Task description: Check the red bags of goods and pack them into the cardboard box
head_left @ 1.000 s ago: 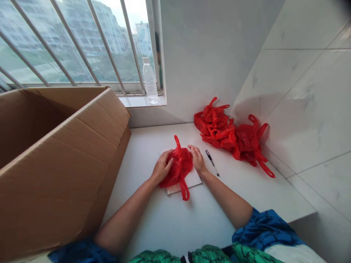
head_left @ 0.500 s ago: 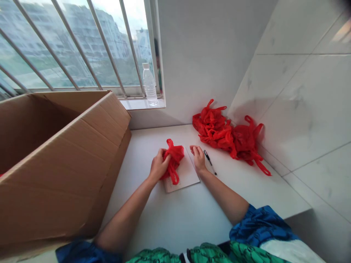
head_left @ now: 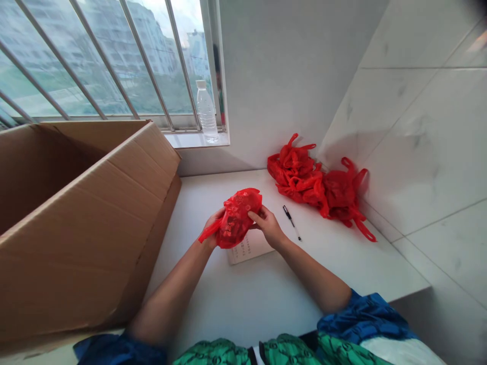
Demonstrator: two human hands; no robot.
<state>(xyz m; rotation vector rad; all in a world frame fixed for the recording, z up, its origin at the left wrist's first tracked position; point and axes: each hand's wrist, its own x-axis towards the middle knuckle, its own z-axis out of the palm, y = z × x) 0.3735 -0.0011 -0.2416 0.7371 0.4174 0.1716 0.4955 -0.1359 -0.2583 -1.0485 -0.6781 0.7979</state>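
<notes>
A crumpled red plastic bag [head_left: 238, 217] is lifted off the white counter [head_left: 243, 299] between both of my hands. My left hand [head_left: 210, 229] grips its left side, mostly hidden behind the plastic. My right hand [head_left: 266, 224] pinches its right edge. Under the bag lies a white sheet with printed text [head_left: 249, 248]. A black pen [head_left: 291, 222] lies just right of my right hand.
A large open cardboard box [head_left: 83, 213] fills the left side. A heap of red plastic bags [head_left: 317, 185] sits in the far right corner against the tiled wall. A clear water bottle [head_left: 207, 111] stands on the sill below the barred window.
The bag lay on the sheet under both hands, then my left hand bunched it up. Now both hands hold it raised above the sheet.
</notes>
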